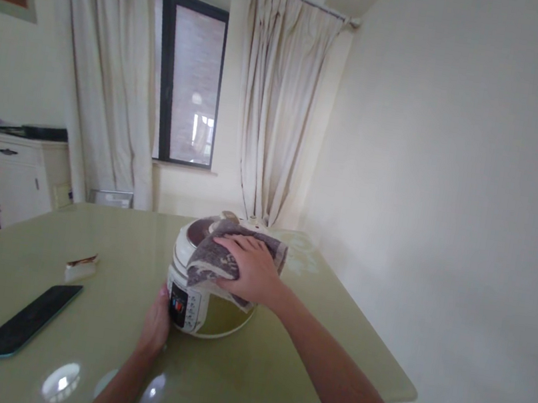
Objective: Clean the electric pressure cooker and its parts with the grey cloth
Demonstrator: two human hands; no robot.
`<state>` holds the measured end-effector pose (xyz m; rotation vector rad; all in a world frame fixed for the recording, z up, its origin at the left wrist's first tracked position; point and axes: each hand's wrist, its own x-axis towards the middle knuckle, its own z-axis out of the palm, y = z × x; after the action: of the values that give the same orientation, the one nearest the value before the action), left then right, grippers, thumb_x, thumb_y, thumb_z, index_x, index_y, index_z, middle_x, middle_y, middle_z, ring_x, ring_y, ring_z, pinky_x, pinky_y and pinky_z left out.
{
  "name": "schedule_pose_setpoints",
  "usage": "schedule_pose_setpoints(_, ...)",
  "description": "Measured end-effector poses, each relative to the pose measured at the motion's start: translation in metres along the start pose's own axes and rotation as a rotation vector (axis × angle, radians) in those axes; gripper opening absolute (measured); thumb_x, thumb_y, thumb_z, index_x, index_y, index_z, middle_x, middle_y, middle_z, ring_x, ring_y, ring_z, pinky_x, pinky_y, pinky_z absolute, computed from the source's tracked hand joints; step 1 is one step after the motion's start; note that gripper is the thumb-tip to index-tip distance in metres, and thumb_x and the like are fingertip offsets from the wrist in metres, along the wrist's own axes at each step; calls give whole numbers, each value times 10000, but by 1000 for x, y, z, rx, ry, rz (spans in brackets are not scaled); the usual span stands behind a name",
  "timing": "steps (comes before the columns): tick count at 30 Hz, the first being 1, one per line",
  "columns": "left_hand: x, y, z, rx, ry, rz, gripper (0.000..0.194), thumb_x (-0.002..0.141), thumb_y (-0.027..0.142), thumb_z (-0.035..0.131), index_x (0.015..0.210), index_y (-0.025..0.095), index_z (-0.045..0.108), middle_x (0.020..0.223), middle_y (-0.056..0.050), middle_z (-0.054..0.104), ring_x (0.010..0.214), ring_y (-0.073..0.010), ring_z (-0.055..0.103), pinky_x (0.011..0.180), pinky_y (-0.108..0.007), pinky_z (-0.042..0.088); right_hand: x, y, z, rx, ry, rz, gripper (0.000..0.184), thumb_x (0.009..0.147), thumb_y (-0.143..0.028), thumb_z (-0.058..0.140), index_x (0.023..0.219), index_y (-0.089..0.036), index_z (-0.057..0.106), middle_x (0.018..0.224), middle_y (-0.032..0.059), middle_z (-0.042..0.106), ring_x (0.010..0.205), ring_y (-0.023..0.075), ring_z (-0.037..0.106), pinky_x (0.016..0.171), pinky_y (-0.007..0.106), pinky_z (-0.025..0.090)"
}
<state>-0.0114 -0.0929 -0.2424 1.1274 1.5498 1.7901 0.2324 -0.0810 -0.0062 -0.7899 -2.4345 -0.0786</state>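
Lying on the green desk (318, 343), at left: one dark tablet (25, 323), well apart from your hands. Next: one small packet (81, 268), just beyond the tablet. Then: your left hand (159, 321), set against the lower left side of the cooker (202, 299); its fingers are partly hidden, so you cannot tell whether they grip. Best use: a steady brace, kept off the control panel (185, 308). Centre: the cooker itself, white, upright on the desk, panel facing your side. Over its top and near side: one grey patterned cloth (212, 264), right edge loose. At right: your right hand (253, 270), fingers spread over the cloth, thumb lower, holding it to the cooker. For wiping, as this looks to be, press evenly, follow the curve, and gather that loose edge lest it drag.
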Motion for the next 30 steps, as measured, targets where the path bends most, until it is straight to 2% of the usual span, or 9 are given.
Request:
schedule_pose_setpoints(4, 0, -1, 1, 18, 3, 5, 828, 1033, 746, 296, 1508, 142, 604, 1554, -172, 617, 1537, -309, 477, 1337, -504, 240, -12, 8, -2, 45, 60, 92, 788, 821, -593, 853, 1493, -281, 586, 1427, 77, 671, 1318, 305, 588, 1137, 471, 405)
schedule_pose_setpoints(9, -2, -1, 0, 55, -4, -25, 802, 1044, 706, 288, 1517, 135, 594, 1595, -163, 579, 1569, -322, 428, 1345, -496, 234, -11, 7, 14, -22, 251, 268, 507, 827, -479, 848, 1257, -243, 721, 1227, 93, 744, 1190, 324, 638, 1062, 475, 447)
schedule_pose_setpoints(11, -3, -2, 0, 64, 8, -26, 780, 1038, 704, 303, 1500, 158, 614, 1588, -155, 587, 1571, -333, 424, 1344, -509, 243, -9, 16, 15, -57, 303, 355, 459, 868, -489, 801, 1245, -235, 730, 1219, 110, 745, 1192, 338, 642, 1053, 490, 462)
schedule_pose_setpoints(14, -3, -2, 2, 58, 35, 0, 751, 1033, 698, 330, 1471, 173, 639, 1551, -147, 623, 1551, -326, 456, 1334, -515, 268, -1, 43, 8, -26, 256, 426, 471, 935, -534, 721, 1313, -254, 727, 1314, 115, 723, 1220, 336, 651, 1053, 490, 495)
schedule_pose_setpoints(19, -3, -1, 4, 63, 47, 10, 787, 1037, 719, 293, 1485, 164, 625, 1524, -161, 643, 1514, -310, 506, 1324, -505, 277, 16, 81, -1, 91, 136, 346, 568, 948, -505, 712, 1457, -260, 659, 1522, 98, 634, 1392, 311, 587, 1178, 482, 445)
schedule_pose_setpoints(23, -3, 0, 5, 75, 30, 27, 828, 1046, 721, 239, 1537, 143, 571, 1557, -175, 610, 1531, -298, 483, 1331, -482, 255, -6, 52, 3, 45, 125, 279, 552, 946, -416, 706, 1475, -269, 652, 1572, 95, 602, 1465, 303, 528, 1234, 499, 376)
schedule_pose_setpoints(26, -3, -1, 5, 85, 34, 14, 843, 1048, 721, 220, 1547, 131, 558, 1559, -178, 607, 1541, -300, 468, 1334, -482, 245, -26, 19, 5, 37, 66, 108, 714, 861, -443, 800, 1536, -349, 586, 1618, 49, 560, 1489, 304, 492, 1253, 503, 321)
schedule_pose_setpoints(28, -3, -1, 5, 90, 39, 8, 830, 1048, 718, 231, 1536, 141, 574, 1556, -167, 613, 1544, -302, 465, 1336, -474, 244, -27, 17, 3, 73, 37, 18, 813, 796, -462, 859, 1548, -359, 566, 1613, 46, 564, 1476, 303, 498, 1252, 486, 310)
schedule_pose_setpoints(30, -3, 0, 4, 91, 40, 0, 811, 1053, 703, 240, 1523, 141, 589, 1556, -162, 616, 1534, -303, 478, 1335, -467, 256, -16, 35, 0, 164, 40, 1, 758, 788, -432, 869, 1494, -323, 618, 1546, 56, 621, 1420, 286, 551, 1234, 453, 341)
